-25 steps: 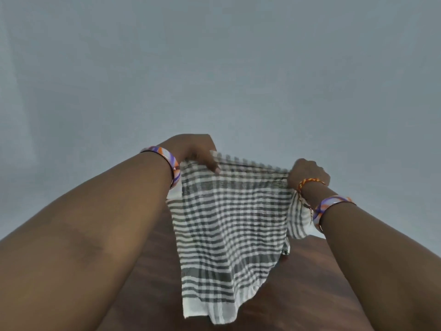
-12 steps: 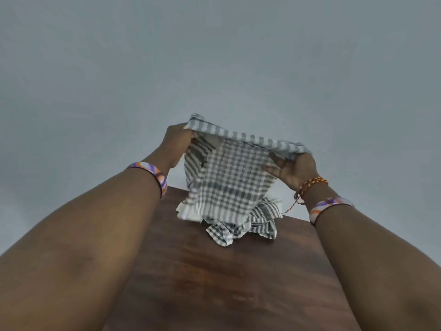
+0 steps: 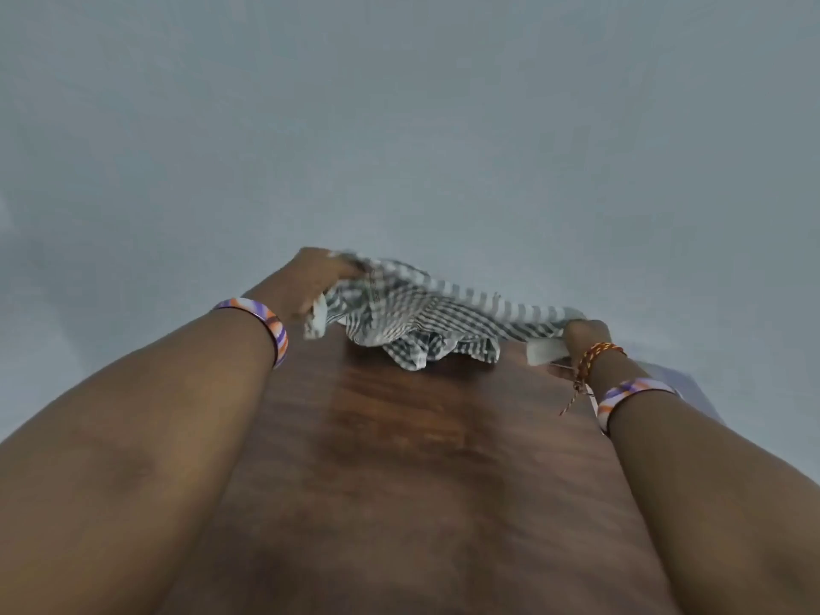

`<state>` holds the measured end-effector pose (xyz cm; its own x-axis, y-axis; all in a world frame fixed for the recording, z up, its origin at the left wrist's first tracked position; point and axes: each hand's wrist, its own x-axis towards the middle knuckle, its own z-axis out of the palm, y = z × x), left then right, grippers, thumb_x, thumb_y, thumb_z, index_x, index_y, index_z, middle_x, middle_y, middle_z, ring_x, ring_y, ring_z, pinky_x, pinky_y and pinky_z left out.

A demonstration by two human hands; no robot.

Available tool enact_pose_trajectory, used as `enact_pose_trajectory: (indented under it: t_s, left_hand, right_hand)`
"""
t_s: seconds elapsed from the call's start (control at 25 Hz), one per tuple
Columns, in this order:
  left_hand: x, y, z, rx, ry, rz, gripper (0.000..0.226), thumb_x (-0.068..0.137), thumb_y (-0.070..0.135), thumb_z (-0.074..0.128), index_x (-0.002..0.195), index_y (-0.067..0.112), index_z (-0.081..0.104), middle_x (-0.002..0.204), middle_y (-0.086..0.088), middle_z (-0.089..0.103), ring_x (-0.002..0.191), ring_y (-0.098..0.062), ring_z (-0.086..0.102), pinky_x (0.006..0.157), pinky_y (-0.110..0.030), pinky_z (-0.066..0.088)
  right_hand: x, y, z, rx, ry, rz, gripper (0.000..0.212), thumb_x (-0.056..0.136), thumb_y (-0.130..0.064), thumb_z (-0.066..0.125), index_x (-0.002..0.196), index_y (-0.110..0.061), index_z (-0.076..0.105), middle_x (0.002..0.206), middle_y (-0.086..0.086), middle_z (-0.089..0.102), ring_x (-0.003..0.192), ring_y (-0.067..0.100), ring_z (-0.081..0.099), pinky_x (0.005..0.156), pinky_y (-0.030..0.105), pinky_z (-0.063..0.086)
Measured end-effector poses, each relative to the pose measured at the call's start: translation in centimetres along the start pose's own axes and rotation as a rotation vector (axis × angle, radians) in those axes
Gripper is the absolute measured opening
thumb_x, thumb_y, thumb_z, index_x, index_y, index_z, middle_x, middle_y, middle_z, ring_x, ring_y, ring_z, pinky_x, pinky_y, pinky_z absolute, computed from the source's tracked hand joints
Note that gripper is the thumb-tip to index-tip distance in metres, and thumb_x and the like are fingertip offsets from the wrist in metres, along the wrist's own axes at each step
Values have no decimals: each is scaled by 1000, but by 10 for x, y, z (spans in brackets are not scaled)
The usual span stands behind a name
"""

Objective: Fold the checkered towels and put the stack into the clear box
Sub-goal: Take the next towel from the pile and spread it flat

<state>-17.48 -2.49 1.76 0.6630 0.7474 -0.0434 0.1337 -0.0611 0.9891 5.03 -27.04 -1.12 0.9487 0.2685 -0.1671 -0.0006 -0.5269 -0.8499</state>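
A grey-and-white checkered towel (image 3: 426,310) is stretched between my hands over the far end of the brown wooden table (image 3: 417,459). My left hand (image 3: 315,277) grips its left corner, and my right hand (image 3: 581,337) grips its right corner. Under the held towel lies a crumpled checkered towel (image 3: 426,350) on the table's far edge. A pale translucent corner, maybe the clear box (image 3: 679,383), shows behind my right wrist; most of it is hidden.
A plain grey wall fills the upper half of the view. My two forearms run along both sides of the table. Its wooden surface stretches from the towels toward me.
My hands have carried the towel away from me and down to the table's far end, and spread wider apart. The towel no longer hangs; it sags low over the crumpled towel.
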Motion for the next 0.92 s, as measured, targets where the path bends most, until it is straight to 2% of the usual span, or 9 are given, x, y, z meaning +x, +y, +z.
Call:
enact_pose_trajectory:
  t_s: [0.08,0.16,0.24,0.36,0.44,0.56,0.68,0.8,0.92]
  left_hand:
    - [-33,-20,-2,591,-209,-83,38,74,20,78,107,4,69,110,-11,66,112,-25,59,100,-35,45]
    - [-70,-34,2,921,-440,-136,46,77,23,76,117,5,65,117,-7,62,115,-22,55,96,-29,42]
    - [-108,-51,5,1017,-615,-250,48,78,19,75,121,4,61,126,-10,60,116,-23,55,90,-26,42]
    - [-158,-81,0,1234,-747,-352,56,80,23,73,128,2,55,134,-14,56,121,-27,55,91,-28,45]
    - [-184,-90,-7,1233,-839,-500,50,86,27,66,128,3,54,113,-12,62,89,-19,63,71,-24,49]
    - [-201,-98,-21,1051,-787,-587,34,89,31,62,116,12,60,83,-3,62,61,-11,57,46,-15,48]
    - [-190,-108,-30,916,-579,-437,25,87,31,64,104,13,64,77,-2,64,59,-12,58,55,-20,44]
    - [-175,-111,-27,878,-433,-275,23,89,23,61,106,9,68,92,-7,65,75,-19,63,58,-23,45]
    - [-152,-113,-22,992,-312,-68,27,91,18,56,114,6,68,117,-11,65,111,-26,59,75,-26,45]
  right_hand:
    - [-43,25,-7,-225,52,-13,38,95,-8,43,129,10,48,129,29,53,120,41,52,88,35,45]
    - [-74,57,-9,-460,44,-40,45,93,-12,48,135,4,42,131,28,52,120,41,51,90,38,44]
    - [-108,97,-13,-760,-58,-53,44,95,-13,45,136,1,41,136,24,50,125,37,49,100,40,43]
    - [-154,148,-25,-930,-273,69,41,99,-8,38,138,4,40,145,18,43,132,32,43,105,33,36]
    - [-187,152,-35,-946,-311,152,41,100,-9,36,138,5,39,145,13,42,134,30,41,104,30,34]
    - [-217,128,-47,-1175,-475,148,53,89,-31,63,131,-2,52,134,12,53,118,25,54,100,29,42]
    - [-201,119,-36,-1335,-596,154,60,68,-51,78,110,-10,66,105,6,60,94,22,56,97,34,48]
    - [-178,119,-20,-1362,-525,86,64,60,-56,80,100,-8,67,107,7,60,102,25,58,96,37,50]
    - [-148,112,7,-1328,-503,71,76,63,-52,80,119,-6,60,121,9,61,113,30,59,96,39,49]
